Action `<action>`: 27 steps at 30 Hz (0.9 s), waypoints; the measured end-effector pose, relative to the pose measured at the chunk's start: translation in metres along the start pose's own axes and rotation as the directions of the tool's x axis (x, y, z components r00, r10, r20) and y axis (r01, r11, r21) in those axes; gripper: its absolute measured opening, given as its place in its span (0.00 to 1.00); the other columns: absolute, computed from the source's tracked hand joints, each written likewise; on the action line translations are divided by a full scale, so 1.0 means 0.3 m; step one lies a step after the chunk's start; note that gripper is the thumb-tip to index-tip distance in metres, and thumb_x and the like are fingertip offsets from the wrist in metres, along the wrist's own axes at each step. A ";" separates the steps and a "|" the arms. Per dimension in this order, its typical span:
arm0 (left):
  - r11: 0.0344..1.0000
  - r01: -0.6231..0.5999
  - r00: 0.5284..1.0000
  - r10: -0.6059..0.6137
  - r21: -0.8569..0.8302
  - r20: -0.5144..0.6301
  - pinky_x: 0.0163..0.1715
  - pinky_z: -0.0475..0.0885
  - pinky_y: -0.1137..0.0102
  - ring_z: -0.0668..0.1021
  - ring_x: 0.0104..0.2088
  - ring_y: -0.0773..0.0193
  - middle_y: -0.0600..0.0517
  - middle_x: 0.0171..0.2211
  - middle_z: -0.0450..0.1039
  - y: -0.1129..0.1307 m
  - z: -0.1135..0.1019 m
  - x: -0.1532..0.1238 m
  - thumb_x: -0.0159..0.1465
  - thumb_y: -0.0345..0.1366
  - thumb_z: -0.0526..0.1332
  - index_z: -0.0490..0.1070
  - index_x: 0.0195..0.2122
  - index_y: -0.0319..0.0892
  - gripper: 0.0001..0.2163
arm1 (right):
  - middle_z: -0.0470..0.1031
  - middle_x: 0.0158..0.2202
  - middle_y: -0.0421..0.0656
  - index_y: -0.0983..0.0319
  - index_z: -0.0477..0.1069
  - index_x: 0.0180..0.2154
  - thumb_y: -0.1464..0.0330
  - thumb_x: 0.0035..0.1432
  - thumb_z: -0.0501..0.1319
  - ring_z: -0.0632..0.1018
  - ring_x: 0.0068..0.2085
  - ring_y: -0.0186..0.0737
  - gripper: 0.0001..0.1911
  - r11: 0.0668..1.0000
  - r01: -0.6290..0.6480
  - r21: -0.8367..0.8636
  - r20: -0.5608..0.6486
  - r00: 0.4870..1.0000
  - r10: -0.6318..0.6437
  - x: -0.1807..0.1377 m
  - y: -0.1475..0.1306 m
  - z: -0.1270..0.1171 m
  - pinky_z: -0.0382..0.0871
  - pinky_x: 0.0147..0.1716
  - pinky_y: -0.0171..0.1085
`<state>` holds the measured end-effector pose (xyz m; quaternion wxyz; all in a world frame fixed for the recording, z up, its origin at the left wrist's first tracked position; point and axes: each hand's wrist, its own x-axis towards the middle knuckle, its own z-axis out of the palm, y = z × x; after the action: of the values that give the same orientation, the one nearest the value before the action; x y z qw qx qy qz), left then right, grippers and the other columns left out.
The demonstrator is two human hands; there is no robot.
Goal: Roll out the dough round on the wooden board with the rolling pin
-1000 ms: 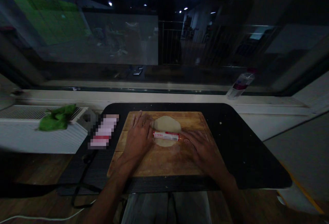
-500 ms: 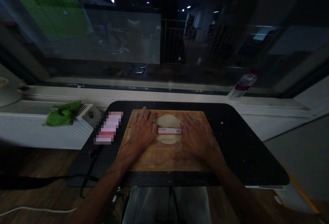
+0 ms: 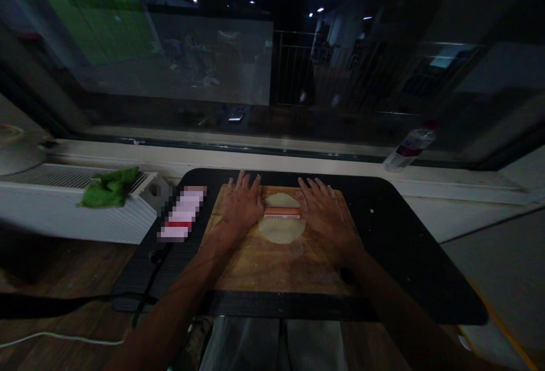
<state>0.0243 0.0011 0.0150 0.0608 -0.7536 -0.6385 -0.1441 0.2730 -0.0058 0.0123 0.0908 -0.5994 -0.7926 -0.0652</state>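
Observation:
A flat round of pale dough (image 3: 281,228) lies on a wooden cutting board (image 3: 272,266) on a black table (image 3: 404,246). Across the dough's far half rests a small rolling pin with a red and white label (image 3: 281,211). My left hand (image 3: 240,206) lies flat on the pin's left end with fingers stretched out. My right hand (image 3: 324,211) lies flat on its right end, fingers spread. Both palms press down on the pin; its ends are hidden under them.
A pink and red packet (image 3: 183,220) lies left of the board. A green cloth (image 3: 109,187) sits on a white radiator at the left. A plastic bottle (image 3: 409,148) lies on the window sill at the right. A dark cable hangs off the table's left front.
Both hands have pushed the pin away from me, from the dough's near part to its far half. The right hand came level with the left, and the pin lies straight across.

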 end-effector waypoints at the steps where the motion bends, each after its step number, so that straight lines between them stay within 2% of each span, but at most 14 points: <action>1: 1.000 -0.002 1.000 0.002 0.003 0.010 0.77 0.60 0.41 0.63 0.80 0.42 0.35 0.75 0.69 -0.002 0.000 0.006 0.74 0.34 0.56 0.69 0.75 0.39 0.28 | 0.64 0.80 0.50 0.59 0.57 0.81 0.61 0.82 0.43 0.59 0.81 0.58 0.33 1.000 0.003 0.007 0.003 1.000 -0.003 0.005 0.003 -0.002 0.50 0.79 0.64; 6: 0.999 -0.036 0.997 0.035 0.019 0.069 0.77 0.61 0.41 0.61 0.81 0.40 0.33 0.77 0.66 -0.014 -0.011 0.036 0.73 0.34 0.57 0.66 0.76 0.38 0.29 | 0.62 0.81 0.48 0.58 0.57 0.81 0.59 0.83 0.41 0.59 0.81 0.58 0.33 0.998 -0.028 0.057 0.019 0.999 0.027 0.045 0.005 -0.001 0.48 0.80 0.65; 11: 0.999 -0.038 0.993 0.035 0.028 0.110 0.77 0.61 0.41 0.59 0.82 0.40 0.32 0.78 0.64 -0.018 -0.016 0.070 0.75 0.34 0.55 0.65 0.77 0.36 0.29 | 0.64 0.80 0.49 0.57 0.58 0.81 0.57 0.83 0.41 0.60 0.80 0.59 0.33 0.992 -0.088 0.085 0.036 0.996 0.085 0.093 0.014 0.035 0.49 0.79 0.67; 17: 0.999 -0.032 0.987 0.029 0.018 0.157 0.77 0.61 0.44 0.59 0.82 0.40 0.30 0.77 0.64 -0.025 0.016 0.122 0.74 0.33 0.54 0.65 0.75 0.34 0.29 | 0.61 0.81 0.50 0.56 0.55 0.81 0.62 0.81 0.44 0.55 0.82 0.62 0.33 0.996 -0.068 0.051 0.114 0.992 0.062 0.147 0.036 0.072 0.49 0.77 0.72; 20: 0.999 -0.052 0.989 0.050 0.010 0.141 0.78 0.60 0.45 0.58 0.82 0.40 0.30 0.77 0.64 -0.030 0.036 0.147 0.74 0.32 0.54 0.65 0.75 0.33 0.29 | 0.61 0.81 0.52 0.55 0.53 0.82 0.60 0.82 0.44 0.57 0.81 0.63 0.34 0.991 -0.122 0.046 0.126 0.985 0.116 0.177 0.038 0.073 0.52 0.76 0.73; 23: 0.998 -0.062 0.989 0.063 -0.008 0.137 0.78 0.59 0.45 0.58 0.82 0.41 0.29 0.77 0.63 -0.031 0.045 0.168 0.73 0.32 0.55 0.64 0.76 0.32 0.29 | 0.62 0.80 0.52 0.53 0.53 0.82 0.58 0.82 0.45 0.59 0.80 0.62 0.33 0.988 -0.148 0.046 0.109 0.984 0.142 0.203 0.035 0.067 0.55 0.75 0.72; 27: 0.999 -0.038 0.994 0.040 -0.030 0.099 0.79 0.58 0.45 0.59 0.82 0.39 0.28 0.75 0.65 -0.028 0.047 0.192 0.74 0.32 0.55 0.68 0.73 0.30 0.27 | 0.67 0.77 0.54 0.55 0.61 0.79 0.60 0.81 0.47 0.63 0.78 0.60 0.31 0.978 -0.206 0.040 0.028 0.978 0.205 0.225 0.030 0.055 0.58 0.74 0.68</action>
<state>0.0263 0.0608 0.0178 0.0210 -0.7729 -0.6238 -0.1141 0.2627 0.0635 0.0110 0.1003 -0.6767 -0.7287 -0.0314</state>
